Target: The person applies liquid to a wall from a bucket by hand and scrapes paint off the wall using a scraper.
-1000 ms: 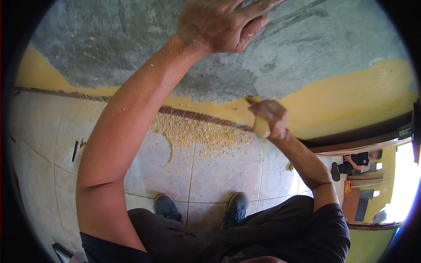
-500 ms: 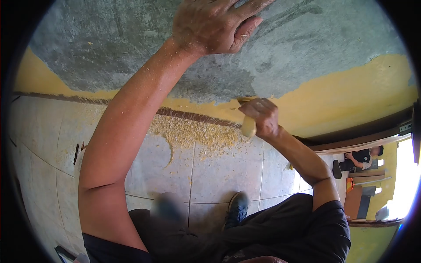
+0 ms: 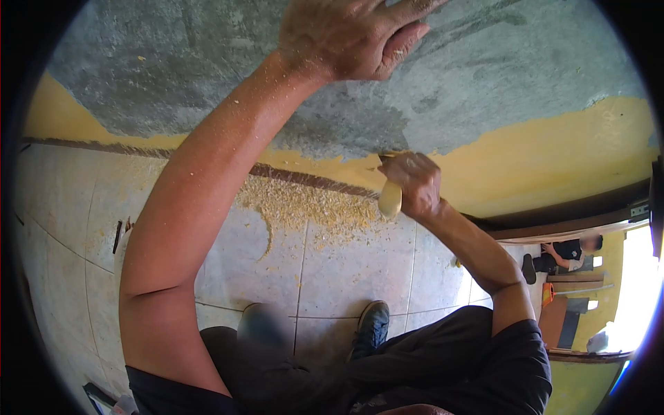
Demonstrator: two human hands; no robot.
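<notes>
The right hand (image 3: 416, 185) grips a scraper (image 3: 390, 199) at the wall (image 3: 546, 155), with flakes (image 3: 315, 211) on the floor (image 3: 353, 277) beneath it. The left hand (image 3: 342, 38) rests spread against the wall.

Glare whitens the right edge; fisheye distortion bends the dark-rimmed view.

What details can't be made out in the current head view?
All in the head view:
- Left hand: some fingertips, cut off by the top edge.
- Pale-handled tool: its working end, mostly hidden by the right hand.
- Left shoe: blurred.
- Distant person: face blurred.
</notes>
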